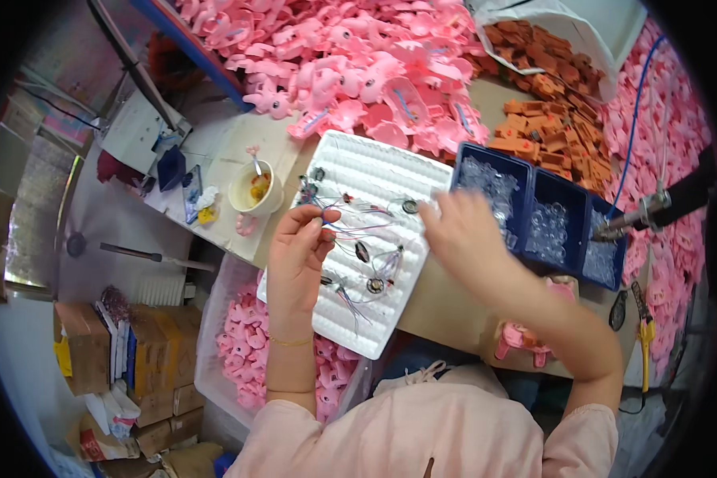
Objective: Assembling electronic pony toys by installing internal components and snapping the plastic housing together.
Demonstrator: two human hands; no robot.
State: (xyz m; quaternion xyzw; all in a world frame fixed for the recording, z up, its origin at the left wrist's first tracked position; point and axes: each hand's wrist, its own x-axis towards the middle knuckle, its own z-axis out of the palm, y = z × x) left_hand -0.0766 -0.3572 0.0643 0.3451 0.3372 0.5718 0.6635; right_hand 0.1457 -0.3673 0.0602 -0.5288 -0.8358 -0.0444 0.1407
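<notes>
With the left hand (pixel 301 239), pinches wires (pixel 350 229) between thumb and fingertips, just left of the frame's centre, over the tray (pixel 374 163). Holds the right hand (pixel 464 227), blurred, right of centre, near the tray's right edge and the bins (pixel 494 152); cannot tell the state of its fingers. Has pink parts (pixel 350 72) heaped at top centre.

A white cup (pixel 269 202) with yellowish contents stands on the bench (pixel 225 137), a spoon (pixel 256 166) upright in it. Just left of the cup lies a small yellow-and-white item (pixel 207 213); farther left sits a dark blue container (pixel 171 168). Lower left of the cup — well apart from it — are stacked cardboard boxes (pixel 166 344). Far right of the cup lie loose orange pieces (pixel 551 134) — with more spilling from a white bag (pixel 596 46) — and a blue cable (pixel 634 127) hangs beyond those.
</notes>
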